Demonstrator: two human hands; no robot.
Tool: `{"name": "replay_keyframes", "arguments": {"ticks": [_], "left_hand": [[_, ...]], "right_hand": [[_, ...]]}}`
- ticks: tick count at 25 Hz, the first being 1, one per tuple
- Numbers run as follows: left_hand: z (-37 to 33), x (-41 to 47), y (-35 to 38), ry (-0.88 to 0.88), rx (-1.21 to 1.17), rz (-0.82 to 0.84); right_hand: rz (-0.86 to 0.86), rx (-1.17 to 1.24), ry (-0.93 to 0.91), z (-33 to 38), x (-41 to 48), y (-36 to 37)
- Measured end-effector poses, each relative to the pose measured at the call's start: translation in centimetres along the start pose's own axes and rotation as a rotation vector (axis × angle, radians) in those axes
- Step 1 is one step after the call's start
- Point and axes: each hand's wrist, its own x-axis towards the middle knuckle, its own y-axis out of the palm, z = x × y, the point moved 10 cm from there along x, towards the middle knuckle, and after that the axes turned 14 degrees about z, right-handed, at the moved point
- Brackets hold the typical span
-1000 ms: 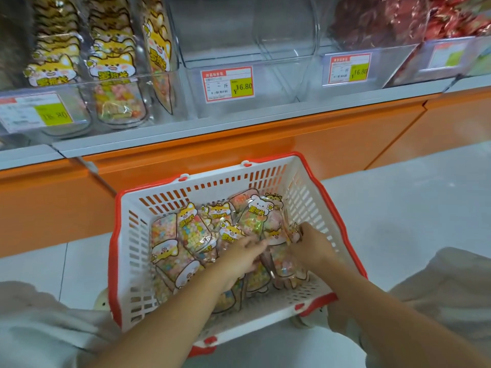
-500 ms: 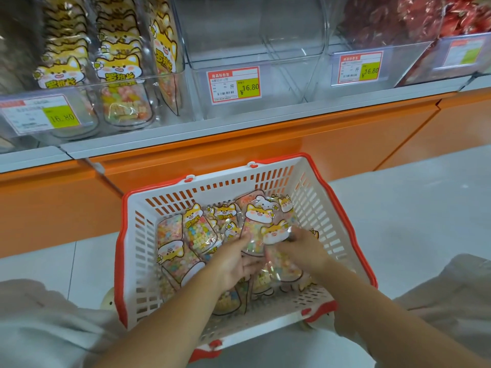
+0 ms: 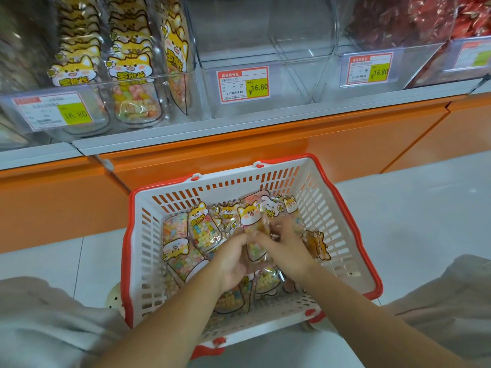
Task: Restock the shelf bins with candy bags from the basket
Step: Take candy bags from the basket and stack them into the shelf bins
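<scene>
A white basket [image 3: 143,248] with a red rim sits on the floor below the shelf, holding several clear candy bags with cartoon fox labels. My left hand [image 3: 233,264] and my right hand [image 3: 287,251] meet over its middle, both gripping an upright bundle of candy bags [image 3: 252,227] lifted a little above the rest. More bags [image 3: 186,251] lie flat on the basket's left side. On the shelf, the left bin [image 3: 127,75] is packed with the same fox bags. The middle bin [image 3: 265,49] is clear and bare inside.
Price tags [image 3: 243,85] reading 16.80 hang on the bin fronts. A bin of red-wrapped candy [image 3: 398,22] stands at the right. An orange cabinet front [image 3: 265,155] runs under the shelf. My knees in light trousers [image 3: 39,328] flank the basket on the pale floor.
My hands have drawn closer together and gathered bags into an upright bundle, raising it slightly from the pile. The view has tilted a little.
</scene>
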Motion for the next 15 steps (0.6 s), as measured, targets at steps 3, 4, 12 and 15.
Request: {"name": "replay_keyframes", "arguments": {"ticks": [3,4,12,15], "left_hand": [[-0.1,-0.3,0.6,-0.062,0.093,0.041],[0.0,-0.2,0.4,-0.071,0.088,0.033],[-2.2,-0.8,-3.1,0.02,0.04,-0.172],[-3.4,-1.5,-4.9,0.077,0.009,-0.271]], "right_hand": [[0.087,0.169,0.072,-0.8,0.3,1.0],[0.087,0.234,0.089,-1.6,0.7,0.9],[0.089,0.898,-0.024,-2.6,1.6,-1.9],[0.09,1.057,-0.055,-2.6,1.8,-4.5]]}}
